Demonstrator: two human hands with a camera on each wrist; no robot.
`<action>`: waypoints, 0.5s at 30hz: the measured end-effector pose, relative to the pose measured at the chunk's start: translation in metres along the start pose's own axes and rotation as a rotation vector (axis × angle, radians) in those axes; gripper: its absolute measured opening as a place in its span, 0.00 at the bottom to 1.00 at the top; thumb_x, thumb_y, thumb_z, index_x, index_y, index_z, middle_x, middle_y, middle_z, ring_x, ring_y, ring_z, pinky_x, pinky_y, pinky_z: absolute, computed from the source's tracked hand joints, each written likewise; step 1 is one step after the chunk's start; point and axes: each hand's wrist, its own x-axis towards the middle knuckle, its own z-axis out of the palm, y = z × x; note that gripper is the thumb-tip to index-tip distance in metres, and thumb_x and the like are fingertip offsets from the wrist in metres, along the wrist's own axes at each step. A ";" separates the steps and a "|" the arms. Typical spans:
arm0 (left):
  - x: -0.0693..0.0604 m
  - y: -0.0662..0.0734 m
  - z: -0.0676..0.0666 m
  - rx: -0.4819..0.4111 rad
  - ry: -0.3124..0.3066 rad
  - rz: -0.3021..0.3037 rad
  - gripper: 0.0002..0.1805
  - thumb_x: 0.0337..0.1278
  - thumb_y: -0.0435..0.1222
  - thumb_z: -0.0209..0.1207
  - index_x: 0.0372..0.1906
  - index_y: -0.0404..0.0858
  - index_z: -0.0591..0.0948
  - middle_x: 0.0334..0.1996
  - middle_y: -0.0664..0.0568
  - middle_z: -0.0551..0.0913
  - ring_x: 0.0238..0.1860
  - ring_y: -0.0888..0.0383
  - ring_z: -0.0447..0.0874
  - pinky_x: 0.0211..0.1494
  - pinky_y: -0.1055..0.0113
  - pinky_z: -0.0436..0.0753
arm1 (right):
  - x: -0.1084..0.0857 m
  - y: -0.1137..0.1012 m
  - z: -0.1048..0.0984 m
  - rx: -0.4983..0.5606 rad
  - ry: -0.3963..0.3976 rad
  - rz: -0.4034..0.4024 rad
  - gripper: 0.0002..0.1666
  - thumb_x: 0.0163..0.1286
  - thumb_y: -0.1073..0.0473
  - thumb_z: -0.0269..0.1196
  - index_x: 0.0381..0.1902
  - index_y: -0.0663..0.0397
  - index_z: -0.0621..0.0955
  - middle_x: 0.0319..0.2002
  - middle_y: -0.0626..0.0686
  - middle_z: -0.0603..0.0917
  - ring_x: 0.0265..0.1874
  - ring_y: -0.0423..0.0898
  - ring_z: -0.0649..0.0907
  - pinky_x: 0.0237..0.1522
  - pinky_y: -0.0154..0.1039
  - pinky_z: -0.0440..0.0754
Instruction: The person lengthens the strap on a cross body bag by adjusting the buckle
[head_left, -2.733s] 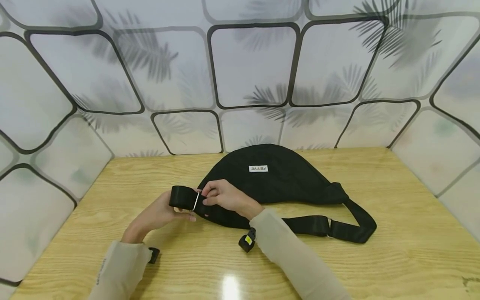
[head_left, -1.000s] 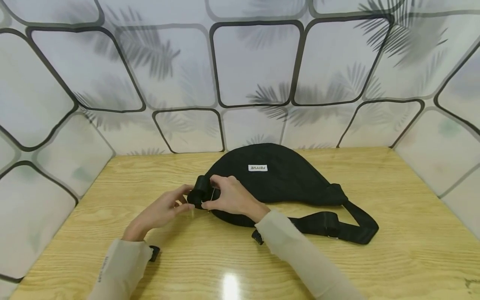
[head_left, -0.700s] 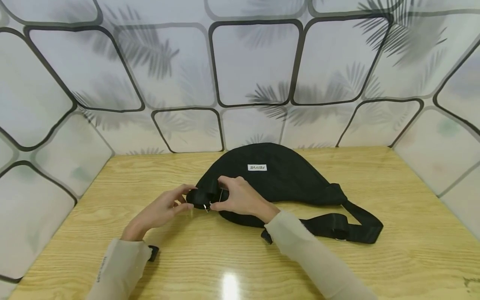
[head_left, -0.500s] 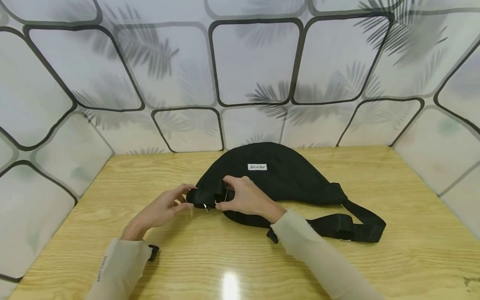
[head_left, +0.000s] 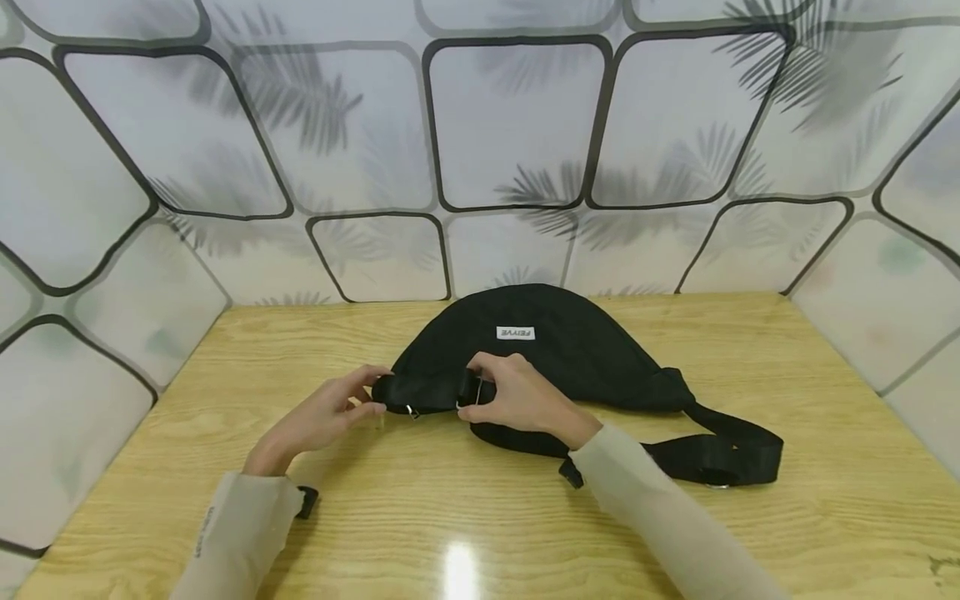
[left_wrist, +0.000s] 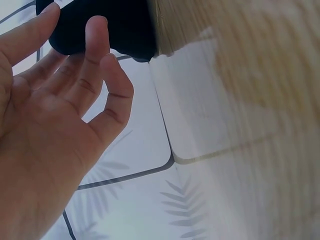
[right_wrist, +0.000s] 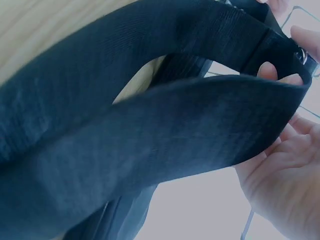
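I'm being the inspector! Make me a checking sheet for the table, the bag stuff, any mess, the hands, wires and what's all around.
Surface: wood-grain table, with a bright reflection near the front.
Job's things: black waist bag with a white label; its black strap also loops out on the right.
Clutter: nothing seen.
Hands: left hand pinches the strap by the bag's left tip; right hand pinches it beside a metal slider.
Cables: nothing seen.
Surroundings: pale leaf-printed backdrop behind and at both sides.

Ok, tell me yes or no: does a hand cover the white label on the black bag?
No, the white label shows in full on the black bag, just beyond the right hand.
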 end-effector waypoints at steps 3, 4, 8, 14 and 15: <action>0.000 -0.001 0.000 -0.008 -0.004 -0.005 0.23 0.73 0.29 0.58 0.67 0.29 0.71 0.56 0.38 0.78 0.45 0.51 0.81 0.44 0.58 0.81 | -0.003 0.003 -0.002 -0.017 -0.001 -0.003 0.32 0.63 0.52 0.73 0.59 0.65 0.79 0.55 0.66 0.83 0.55 0.59 0.83 0.54 0.53 0.81; 0.000 -0.001 0.000 -0.009 -0.005 -0.008 0.23 0.73 0.29 0.58 0.67 0.29 0.70 0.56 0.37 0.77 0.45 0.51 0.81 0.44 0.58 0.81 | -0.005 0.004 -0.003 -0.021 -0.002 -0.004 0.31 0.62 0.52 0.73 0.58 0.64 0.80 0.54 0.65 0.83 0.54 0.58 0.83 0.54 0.53 0.81; 0.000 -0.002 0.000 -0.013 -0.010 -0.017 0.23 0.73 0.30 0.57 0.68 0.29 0.70 0.55 0.38 0.78 0.45 0.51 0.81 0.43 0.58 0.81 | -0.009 0.008 -0.005 -0.020 0.000 -0.019 0.25 0.61 0.53 0.74 0.52 0.61 0.81 0.45 0.59 0.88 0.38 0.49 0.87 0.43 0.44 0.83; -0.001 -0.003 0.000 -0.023 -0.016 -0.019 0.22 0.73 0.29 0.57 0.67 0.28 0.70 0.50 0.42 0.81 0.44 0.49 0.82 0.41 0.60 0.81 | -0.016 0.016 -0.010 -0.001 -0.002 -0.021 0.20 0.60 0.54 0.74 0.46 0.58 0.81 0.29 0.44 0.85 0.18 0.36 0.72 0.26 0.34 0.71; -0.001 -0.004 0.000 -0.022 -0.015 -0.021 0.22 0.73 0.29 0.57 0.67 0.28 0.70 0.49 0.42 0.81 0.44 0.49 0.82 0.41 0.60 0.81 | -0.017 0.017 -0.012 0.000 -0.002 -0.020 0.20 0.59 0.54 0.74 0.45 0.57 0.81 0.28 0.43 0.85 0.18 0.36 0.72 0.26 0.34 0.71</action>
